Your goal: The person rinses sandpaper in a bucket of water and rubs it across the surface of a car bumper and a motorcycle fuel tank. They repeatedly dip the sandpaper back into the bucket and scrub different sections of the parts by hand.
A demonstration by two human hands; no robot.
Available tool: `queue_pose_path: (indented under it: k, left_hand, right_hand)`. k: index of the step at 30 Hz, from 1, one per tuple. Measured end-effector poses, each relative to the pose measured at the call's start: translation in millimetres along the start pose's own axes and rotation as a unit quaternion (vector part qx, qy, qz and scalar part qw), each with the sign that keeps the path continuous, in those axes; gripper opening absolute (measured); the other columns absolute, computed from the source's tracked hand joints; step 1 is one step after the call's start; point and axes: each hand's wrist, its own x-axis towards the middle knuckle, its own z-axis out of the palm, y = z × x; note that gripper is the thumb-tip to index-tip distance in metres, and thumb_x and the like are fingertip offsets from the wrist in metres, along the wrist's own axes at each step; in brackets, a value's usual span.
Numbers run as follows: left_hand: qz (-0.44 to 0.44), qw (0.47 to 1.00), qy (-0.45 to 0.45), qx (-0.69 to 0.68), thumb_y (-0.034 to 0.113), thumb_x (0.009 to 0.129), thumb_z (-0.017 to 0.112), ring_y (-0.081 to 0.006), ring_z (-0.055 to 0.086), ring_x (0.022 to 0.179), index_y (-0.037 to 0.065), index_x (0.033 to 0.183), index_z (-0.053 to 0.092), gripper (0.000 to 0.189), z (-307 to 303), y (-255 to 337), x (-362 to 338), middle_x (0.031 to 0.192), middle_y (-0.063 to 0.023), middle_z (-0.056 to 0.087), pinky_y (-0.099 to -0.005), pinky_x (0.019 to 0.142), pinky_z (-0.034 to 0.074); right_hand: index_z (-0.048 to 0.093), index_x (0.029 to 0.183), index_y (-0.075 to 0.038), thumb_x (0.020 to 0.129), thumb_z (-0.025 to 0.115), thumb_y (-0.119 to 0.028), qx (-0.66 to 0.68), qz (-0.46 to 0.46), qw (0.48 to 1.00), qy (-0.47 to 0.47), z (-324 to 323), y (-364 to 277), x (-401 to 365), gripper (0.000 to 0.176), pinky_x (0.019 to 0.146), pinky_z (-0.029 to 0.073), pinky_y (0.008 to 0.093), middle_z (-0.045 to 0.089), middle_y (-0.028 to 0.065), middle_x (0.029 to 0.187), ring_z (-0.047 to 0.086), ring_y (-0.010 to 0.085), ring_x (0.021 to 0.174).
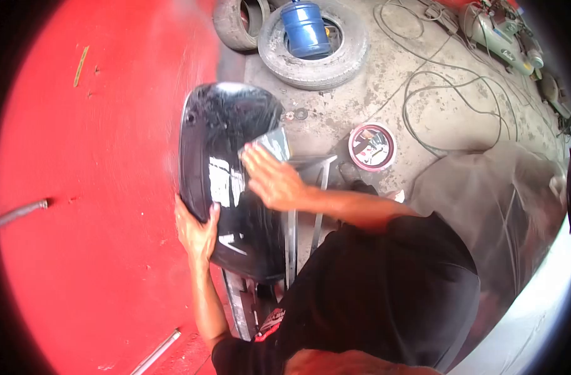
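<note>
Through your head camera, one black panel (235,187) stands on one metal stand (292,231), beside a red surface (98,187). Your left hand (197,232) clasps the panel's lower left edge, fingers wrapped round the rim and thumb on the glossy face. Your right hand (273,181) lies flat on its upper right, fingers close together, pressing one grey sheet (274,142) against it. Beyond lie two tyres (310,72), one blue jug (305,28) standing inside the nearer, and one round tin (372,147).
</note>
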Motion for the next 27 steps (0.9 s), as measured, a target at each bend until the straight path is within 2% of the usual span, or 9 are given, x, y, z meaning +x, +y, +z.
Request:
queue_pose_path:
  k: [2, 6, 7, 12, 15, 17, 18, 20, 27]
  left_hand:
    - [0.012, 1.0, 0.006, 0.005, 0.051, 0.08, 0.075, -0.045, 0.036, 0.139, -0.004, 0.152, 0.023, 0.104, 4, -6, 3, 0.149, -0.0314, 0.036, -0.0495, 0.114, 0.032]
    - [0.001, 1.0, -0.01, 0.008, 0.054, 0.078, 0.076, -0.0458, 0.037, 0.138, -0.004, 0.152, 0.022, 0.108, 4, -7, 3, 0.149, -0.0314, 0.036, -0.0501, 0.113, 0.032]
    - [-0.004, 1.0, -0.016, -0.005, 0.054, 0.078, 0.076, -0.0461, 0.037, 0.138, -0.003, 0.152, 0.022, 0.109, 3, -6, 5, 0.149, -0.0314, 0.035, -0.0501, 0.113, 0.032]
    - [-0.012, 0.999, -0.016, -0.031, 0.05, 0.078, 0.077, -0.0455, 0.032, 0.141, -0.001, 0.154, 0.021, 0.107, 6, -10, 6, 0.152, -0.0301, 0.033, -0.0494, 0.116, 0.028]
    - [-0.017, 0.999, -0.025, -0.042, 0.05, 0.079, 0.076, -0.0459, 0.031, 0.142, -0.001, 0.154, 0.02, 0.106, 5, -12, 6, 0.153, -0.0291, 0.031, -0.0494, 0.117, 0.026]
    - [-0.016, 0.999, -0.03, -0.04, 0.052, 0.08, 0.074, -0.046, 0.029, 0.143, -0.001, 0.154, 0.019, 0.107, 6, -14, 7, 0.154, -0.0287, 0.03, -0.0494, 0.118, 0.024]
    - [-0.004, 0.999, -0.031, -0.041, 0.052, 0.082, 0.072, -0.0459, 0.029, 0.143, 0.0, 0.155, 0.018, 0.104, 6, -14, 7, 0.154, -0.0289, 0.03, -0.0497, 0.118, 0.022]
    - [0.002, 0.999, -0.032, -0.039, 0.052, 0.085, 0.069, -0.0459, 0.028, 0.143, 0.0, 0.155, 0.017, 0.102, 4, -11, 8, 0.154, -0.0292, 0.03, -0.05, 0.119, 0.021]
    - [0.035, 0.998, -0.051, 0.003, 0.043, 0.096, 0.052, -0.0484, 0.028, 0.142, -0.007, 0.153, 0.014, 0.085, 5, -21, 13, 0.155, -0.0306, 0.028, -0.0522, 0.119, 0.018]
  right_hand:
    - [0.042, 0.144, 0.005, 0.1, 0.047, -0.017, 0.001, -0.026, 0.997, 0.069, -4, 68, 37, 0.049, 0.119, 0.028, 0.0471, 0.042, 0.0262, 0.148, 0.038, 0.04, 0.14]
    - [0.058, 0.133, -0.004, 0.103, 0.041, -0.026, 0.209, 0.291, 0.934, 0.019, 44, 221, 41, 0.041, 0.108, 0.042, 0.043, 0.059, 0.0195, 0.135, 0.056, 0.0367, 0.125]
    - [0.057, 0.135, -0.007, 0.099, 0.047, -0.027, 0.431, 0.575, 0.692, -0.068, -8, 195, 58, 0.043, 0.109, 0.04, 0.039, 0.058, 0.0137, 0.138, 0.052, 0.0335, 0.129]
    - [0.051, 0.143, -0.01, 0.093, 0.056, -0.021, 0.543, 0.553, 0.63, 0.043, -37, 234, 36, 0.051, 0.112, 0.031, 0.0337, 0.051, 0.0112, 0.144, 0.038, 0.0262, 0.138]
    - [0.051, 0.143, -0.008, 0.09, 0.058, -0.009, 0.528, 0.519, 0.665, 0.103, -57, 212, 38, 0.053, 0.113, 0.03, 0.0359, 0.051, 0.0109, 0.145, 0.04, 0.0274, 0.138]
    - [0.052, 0.138, -0.001, 0.096, 0.054, -0.007, 0.382, 0.336, 0.861, 0.025, -56, 195, 44, 0.043, 0.112, 0.037, 0.0352, 0.053, 0.0137, 0.144, 0.05, 0.0266, 0.133]
    - [0.052, 0.138, -0.001, 0.096, 0.054, -0.007, 0.383, 0.338, 0.859, 0.025, -59, 185, 48, 0.043, 0.112, 0.037, 0.0352, 0.053, 0.0137, 0.144, 0.05, 0.0266, 0.133]
    - [0.045, 0.143, 0.002, 0.098, 0.053, -0.01, 0.054, 0.07, 0.996, 0.016, -60, 160, 55, 0.048, 0.114, 0.036, 0.0395, 0.048, 0.0183, 0.147, 0.046, 0.0346, 0.136]
    - [0.052, 0.14, -0.005, 0.099, 0.055, -0.015, 0.157, 0.114, 0.981, 0.006, -28, 152, 51, 0.042, 0.112, 0.039, 0.0432, 0.052, 0.016, 0.144, 0.042, 0.039, 0.137]
